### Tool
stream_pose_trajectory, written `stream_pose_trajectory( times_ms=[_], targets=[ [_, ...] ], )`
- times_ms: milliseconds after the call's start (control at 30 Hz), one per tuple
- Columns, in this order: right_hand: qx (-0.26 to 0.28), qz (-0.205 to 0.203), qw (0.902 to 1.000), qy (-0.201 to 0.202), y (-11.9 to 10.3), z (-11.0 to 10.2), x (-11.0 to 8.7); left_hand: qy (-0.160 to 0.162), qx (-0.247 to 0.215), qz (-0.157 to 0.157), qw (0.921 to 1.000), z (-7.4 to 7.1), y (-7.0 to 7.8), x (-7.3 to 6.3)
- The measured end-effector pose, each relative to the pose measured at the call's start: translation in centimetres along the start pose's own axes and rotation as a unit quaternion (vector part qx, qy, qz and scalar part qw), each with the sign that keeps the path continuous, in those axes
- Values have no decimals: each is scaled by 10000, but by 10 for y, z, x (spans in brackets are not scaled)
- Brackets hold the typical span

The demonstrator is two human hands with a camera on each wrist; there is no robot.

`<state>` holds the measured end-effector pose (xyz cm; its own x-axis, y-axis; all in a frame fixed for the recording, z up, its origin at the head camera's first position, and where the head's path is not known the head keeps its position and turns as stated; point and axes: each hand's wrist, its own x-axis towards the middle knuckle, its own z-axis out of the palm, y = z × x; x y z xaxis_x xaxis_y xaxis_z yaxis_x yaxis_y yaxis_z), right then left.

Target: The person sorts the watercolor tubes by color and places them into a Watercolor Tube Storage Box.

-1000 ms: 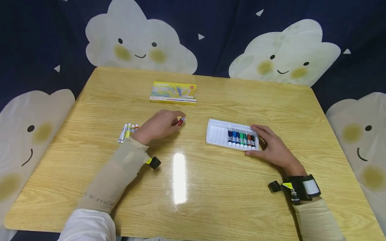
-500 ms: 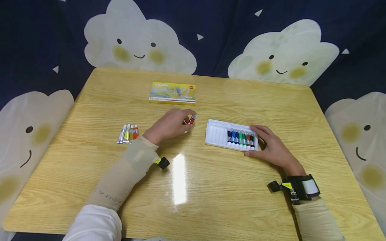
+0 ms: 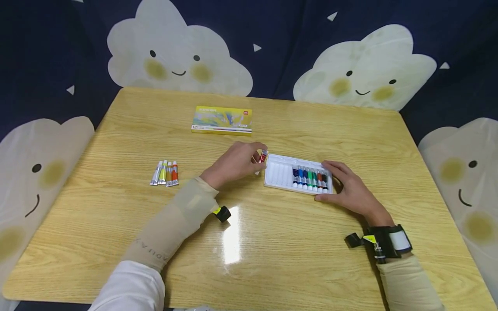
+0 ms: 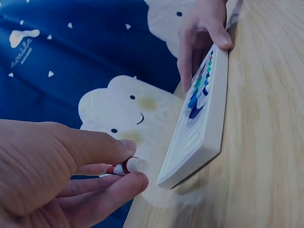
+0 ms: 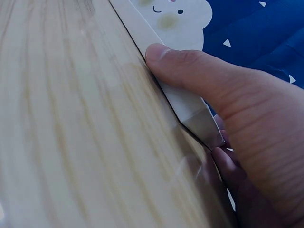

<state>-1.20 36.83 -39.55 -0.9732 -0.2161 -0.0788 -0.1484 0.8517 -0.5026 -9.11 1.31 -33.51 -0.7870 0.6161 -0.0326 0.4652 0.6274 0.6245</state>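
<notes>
My left hand pinches a red paint tube between thumb and fingertips, right at the left edge of a white plastic tray. In the left wrist view the tube's white cap points toward the camera. Several paint tubes in purple, blue, green, brown and black lie side by side in the tray's right part, while the slots on its left hold nothing. My right hand grips the tray's right end, with the thumb along the near side wall and the fingers at the far side.
Several loose paint tubes, silver-white, yellow, ochre and orange-red, lie in a row at the left of the wooden table. A yellow paint box lies toward the back. Behind the table hangs a dark blue cloth with clouds.
My left hand has carried the red paint tube rightward, up to the tray's left edge, uncovering the row of loose tubes. My right hand has stayed on the tray.
</notes>
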Motion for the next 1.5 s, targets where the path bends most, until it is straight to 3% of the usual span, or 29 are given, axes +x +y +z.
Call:
stream_pose_trajectory(
  times_ms=[467,633,967,1133,1500],
  targets=[
    [20,21,10000,-20,0,-1,0,-364,-167,141,9991,26,21,16],
    [68,46,10000,-28,-1,-1,0,-343,-248,164,9990,32,25,21],
    [142,102,9998,-77,-1,-2,1,-375,-620,-272,9970,46,28,34],
    [126,61,9999,-58,-1,-1,0,-439,-512,-315,9972,53,29,40],
    [82,-10,10000,-7,-2,-1,0,-201,-315,-414,9984,65,32,48]
  ],
)
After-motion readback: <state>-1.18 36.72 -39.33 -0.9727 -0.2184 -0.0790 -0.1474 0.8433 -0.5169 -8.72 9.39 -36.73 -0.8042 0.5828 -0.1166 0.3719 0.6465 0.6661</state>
